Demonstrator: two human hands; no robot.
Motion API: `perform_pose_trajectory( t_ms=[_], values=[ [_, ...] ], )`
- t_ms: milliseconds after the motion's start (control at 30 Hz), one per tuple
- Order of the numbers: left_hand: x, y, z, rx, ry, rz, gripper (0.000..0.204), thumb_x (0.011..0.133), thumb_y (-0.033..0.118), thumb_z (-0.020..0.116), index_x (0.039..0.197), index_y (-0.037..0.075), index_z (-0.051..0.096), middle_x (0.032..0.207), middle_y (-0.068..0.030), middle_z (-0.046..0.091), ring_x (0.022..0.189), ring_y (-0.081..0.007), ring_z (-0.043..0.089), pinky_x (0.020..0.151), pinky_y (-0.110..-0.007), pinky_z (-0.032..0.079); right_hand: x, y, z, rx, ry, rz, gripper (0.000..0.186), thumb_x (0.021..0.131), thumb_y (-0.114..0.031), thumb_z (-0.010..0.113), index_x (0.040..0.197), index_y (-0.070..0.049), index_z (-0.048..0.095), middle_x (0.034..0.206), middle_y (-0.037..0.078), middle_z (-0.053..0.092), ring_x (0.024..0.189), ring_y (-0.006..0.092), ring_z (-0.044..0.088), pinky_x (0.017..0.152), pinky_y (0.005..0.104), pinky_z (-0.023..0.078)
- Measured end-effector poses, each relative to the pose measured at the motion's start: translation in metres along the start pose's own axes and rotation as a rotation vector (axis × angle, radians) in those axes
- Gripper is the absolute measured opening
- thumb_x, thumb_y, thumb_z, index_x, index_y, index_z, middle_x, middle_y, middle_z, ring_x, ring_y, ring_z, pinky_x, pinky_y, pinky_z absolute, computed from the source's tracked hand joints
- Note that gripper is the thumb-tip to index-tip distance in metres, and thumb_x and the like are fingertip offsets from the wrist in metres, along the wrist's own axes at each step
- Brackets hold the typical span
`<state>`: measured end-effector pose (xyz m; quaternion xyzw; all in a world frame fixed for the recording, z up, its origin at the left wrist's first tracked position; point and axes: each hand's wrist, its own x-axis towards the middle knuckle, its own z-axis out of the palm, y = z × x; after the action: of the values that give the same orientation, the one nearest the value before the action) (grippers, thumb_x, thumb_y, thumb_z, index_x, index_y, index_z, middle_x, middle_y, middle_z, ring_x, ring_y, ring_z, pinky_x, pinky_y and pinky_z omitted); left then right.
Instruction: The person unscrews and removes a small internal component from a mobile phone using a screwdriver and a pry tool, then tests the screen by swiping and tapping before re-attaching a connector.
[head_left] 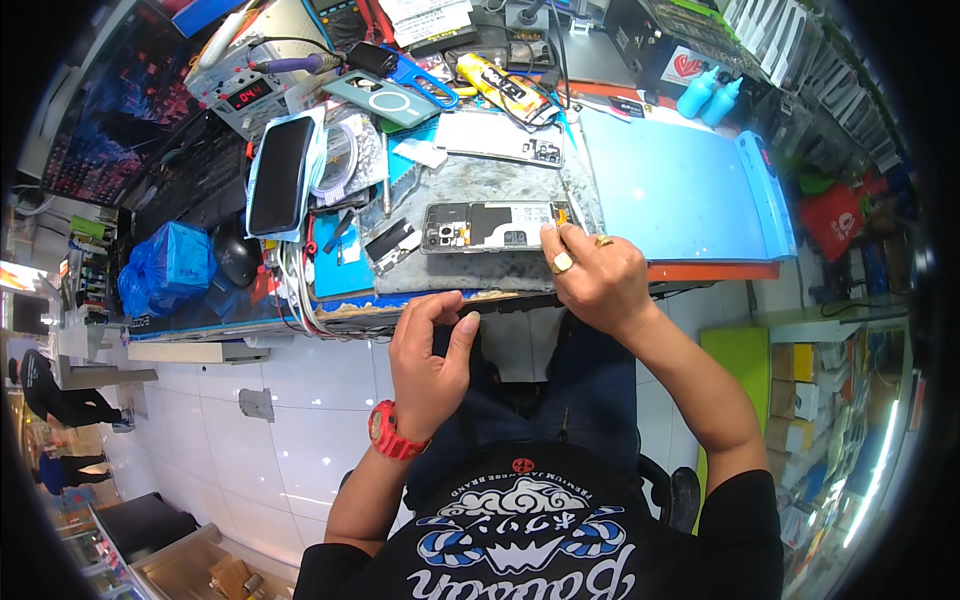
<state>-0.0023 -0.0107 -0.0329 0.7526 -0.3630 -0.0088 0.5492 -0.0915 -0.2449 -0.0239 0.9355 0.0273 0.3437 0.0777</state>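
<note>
An opened phone [490, 228], its inner parts bare, lies lengthwise on the worn grey work mat [480, 185]. My right hand [600, 275] is over its right end, fingertips pinched together beside a small orange strip [562, 216]. What those fingers hold, if anything, is too small to make out. Below the bench's front edge, my left hand [432, 350] hovers with curled fingers and the thumb apart, holding nothing. A loose dark and silver phone part [393, 246] sits left of the opened phone. Behind it rests a pale phone back panel [498, 137].
A blue mat [670, 190] covers the bench's right side, with two blue bottles [708, 98] behind. At left are a dark-screened phone [281, 175], a mouse [237, 254], a blue plastic bag [172, 268], hanging cables [297, 285] and a power supply [245, 97].
</note>
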Motion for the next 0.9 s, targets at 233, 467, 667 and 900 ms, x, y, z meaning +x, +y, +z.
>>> perform_pose_trajectory(
  t_ms=[233,467,667,900],
  values=[
    [0.005,0.019,0.005,-0.174,-0.127,-0.131,0.016,0.093,0.004,0.075,0.108,0.001,0.07,0.095,-0.0096,0.072,0.085,-0.0186,0.067,0.079,-0.03,0.054,-0.006,0.004,0.001,0.034,0.004,-0.002,0.03,0.081,-0.012,0.065,0.109,-0.004,0.073,0.088,0.002,0.062,0.053,0.0115,0.055,0.047,0.0288,0.044],
    [0.026,0.023,0.014,0.26,-0.151,0.355,0.019,0.086,0.005,0.079,0.104,0.004,0.071,0.099,-0.0117,0.072,0.089,-0.0317,0.066,0.086,-0.043,0.052,-0.011,-0.004,-0.008,0.101,-0.124,0.076,0.038,0.078,-0.012,0.077,0.115,-0.006,0.075,0.103,0.008,0.072,0.059,0.0179,0.065,0.05,0.0309,0.049],
    [0.059,0.022,0.027,0.419,-0.235,0.459,0.036,0.086,0.011,0.079,0.118,0.002,0.068,0.117,-0.0146,0.066,0.104,-0.0361,0.062,0.095,-0.047,0.048,-0.016,-0.005,-0.017,0.173,-0.084,0.153,0.023,0.089,-0.022,0.075,0.107,-0.007,0.075,0.1,0.007,0.071,0.056,0.0167,0.065,0.049,0.0309,0.05],
    [0.12,0.013,0.023,0.541,-0.513,0.479,0.056,0.087,0.024,0.08,0.13,-0.004,0.059,0.126,-0.0204,0.061,0.115,-0.039,0.058,0.099,-0.048,0.046,-0.017,0.002,-0.055,0.558,-0.061,0.604,0.022,0.089,-0.014,0.08,0.106,-0.002,0.074,0.084,0.011,0.069,0.058,0.0258,0.066,0.052,0.035,0.05]
  ],
)
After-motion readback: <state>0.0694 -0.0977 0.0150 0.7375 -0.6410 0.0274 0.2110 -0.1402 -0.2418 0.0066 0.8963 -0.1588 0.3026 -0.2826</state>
